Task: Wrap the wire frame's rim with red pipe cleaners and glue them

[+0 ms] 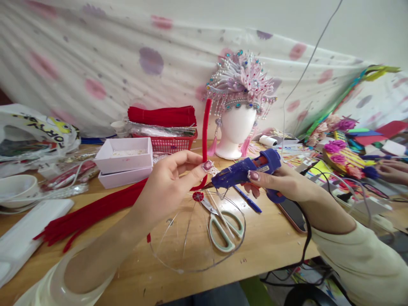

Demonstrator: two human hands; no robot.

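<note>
My left hand pinches a red pipe cleaner that stands up and bends near the fingertips. My right hand grips a blue hot glue gun, its nozzle pointing left at the pinched spot. Below them a clear wire frame with a small red disc at its hub rests on the wooden table. Pale green scissors lie on the frame. A bundle of red pipe cleaners lies under my left forearm.
A white mannequin head with a pink pearl headdress stands behind. White boxes, a red basket, a phone, a blue pen, a white bowl and craft flowers surround. Another person's hand shows at right.
</note>
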